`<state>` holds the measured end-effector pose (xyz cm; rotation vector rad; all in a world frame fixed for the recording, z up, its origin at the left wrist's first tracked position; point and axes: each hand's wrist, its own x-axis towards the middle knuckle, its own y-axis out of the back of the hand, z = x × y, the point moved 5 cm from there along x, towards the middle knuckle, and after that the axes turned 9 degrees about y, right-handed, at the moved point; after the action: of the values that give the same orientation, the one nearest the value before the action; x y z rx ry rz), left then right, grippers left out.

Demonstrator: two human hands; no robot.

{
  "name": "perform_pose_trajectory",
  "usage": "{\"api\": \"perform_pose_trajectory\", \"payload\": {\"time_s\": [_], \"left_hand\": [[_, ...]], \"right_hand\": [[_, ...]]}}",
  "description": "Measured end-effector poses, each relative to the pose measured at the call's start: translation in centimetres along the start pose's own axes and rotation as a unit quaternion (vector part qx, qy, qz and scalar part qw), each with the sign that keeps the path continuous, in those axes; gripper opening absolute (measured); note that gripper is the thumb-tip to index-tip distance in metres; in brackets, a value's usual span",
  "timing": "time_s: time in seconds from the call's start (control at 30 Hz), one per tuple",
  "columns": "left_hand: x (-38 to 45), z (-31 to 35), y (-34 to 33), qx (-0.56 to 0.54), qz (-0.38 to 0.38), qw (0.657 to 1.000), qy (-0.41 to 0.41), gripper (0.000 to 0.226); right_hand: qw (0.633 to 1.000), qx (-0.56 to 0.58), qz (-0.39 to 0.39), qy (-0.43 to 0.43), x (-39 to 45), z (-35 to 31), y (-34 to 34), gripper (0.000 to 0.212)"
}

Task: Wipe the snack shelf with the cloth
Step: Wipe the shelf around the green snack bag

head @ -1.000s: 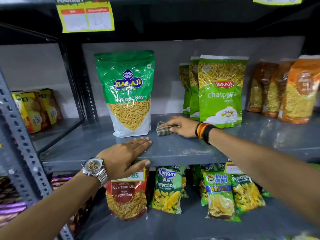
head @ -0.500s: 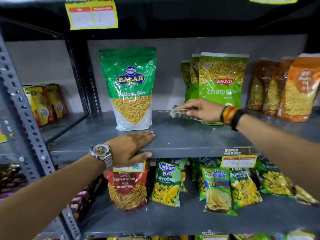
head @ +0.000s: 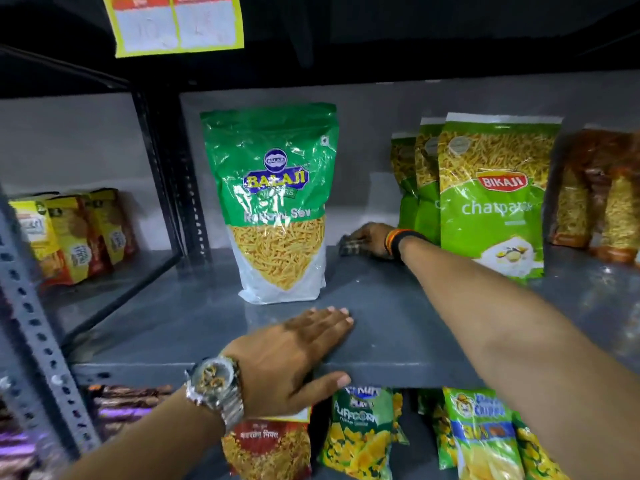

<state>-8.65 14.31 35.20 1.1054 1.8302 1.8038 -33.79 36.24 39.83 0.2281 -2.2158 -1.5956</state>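
Right hand (head: 372, 240) covers most of cloth (head: 348, 247), grip unclear, left hand (head: 294, 355) flat on shelf (head: 398, 306)

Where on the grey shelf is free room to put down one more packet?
Bare shelf lies between the Balaji bag and Bikaji packets, ahead of the left hand. Right hand with cloth occupies the back; the far right is crowded.

A shop, snack aisle. Grey slotted-steel shelf (head: 398, 306) at centre frame, stocked with sealed branded bags: Balaji sev (head: 277, 209), a row of Bikaji packs (head: 491, 195) at right. Yellow price tag (head: 176, 22) on the upper shelf edge, upper left. More snack packets (head: 360, 434) along the bottom of frame; yellow boxes (head: 69, 237) at left.
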Motion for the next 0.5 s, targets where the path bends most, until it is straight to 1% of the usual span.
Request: {"api": "perform_pose_trajectory", "payload": {"time_s": [0.07,0.17,0.23,0.3,0.37,0.43,0.5], "left_hand": [[0.0,0.0,0.1,0.000,0.004,1.000,-0.006,0.075],[0.0,0.1,0.0,0.004,0.006,1.000,-0.014,0.075],[0.0,0.1,0.1,0.008,0.004,1.000,-0.013,0.075],[0.0,0.2,0.3,0.013,0.010,1.000,-0.014,0.075],[0.0,0.3,0.4,0.011,0.014,1.000,-0.013,0.074],[-0.1,0.3,0.4,0.005,0.009,1.000,-0.012,0.074],[-0.1,0.2,0.4,0.000,0.007,1.000,-0.014,0.074]], "right_hand": [[0.998,0.059,-0.004,-0.002,0.6,1.4,-0.8,0.018],[0.995,0.099,0.009,0.002,-1.0,0.3,-1.0,0.032],[0.994,0.101,0.002,0.029,-3.5,-1.7,-0.7,0.038],[0.996,0.074,-0.014,0.044,-6.3,-3.2,-0.3,0.043],[0.996,0.067,-0.028,0.053,-9.3,-4.5,0.3,0.042],[0.993,0.079,-0.032,0.081,-12.6,-5.9,0.9,0.042],[0.991,0.095,-0.031,0.092,-16.2,-6.6,1.5,0.041]]}}
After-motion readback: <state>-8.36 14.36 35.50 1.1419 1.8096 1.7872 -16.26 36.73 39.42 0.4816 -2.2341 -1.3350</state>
